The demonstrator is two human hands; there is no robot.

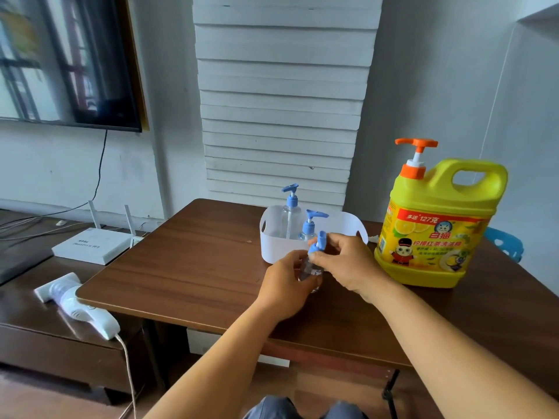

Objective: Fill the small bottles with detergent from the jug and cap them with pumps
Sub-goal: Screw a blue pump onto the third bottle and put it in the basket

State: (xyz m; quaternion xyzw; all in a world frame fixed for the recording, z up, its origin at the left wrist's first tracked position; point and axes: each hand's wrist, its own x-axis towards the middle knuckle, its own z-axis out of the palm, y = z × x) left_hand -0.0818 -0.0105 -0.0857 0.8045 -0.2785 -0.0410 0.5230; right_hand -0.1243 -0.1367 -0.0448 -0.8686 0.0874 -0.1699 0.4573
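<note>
My left hand (286,287) grips a small clear bottle (309,269) just above the brown table (187,261). My right hand (348,264) pinches the blue pump (319,241) at the bottle's neck. Behind them stands a white basket (273,237) holding two clear bottles with blue pumps, a tall one (291,213) at the left and a shorter one (310,226) beside it. The yellow detergent jug (432,228) with an orange pump (416,146) stands upright to the right of the basket.
A white router (90,244) and a white handheld device (78,306) with a cable lie on the low dark cabinet at the left. A blue chair part (508,243) shows behind the jug. A screen hangs on the wall at the upper left.
</note>
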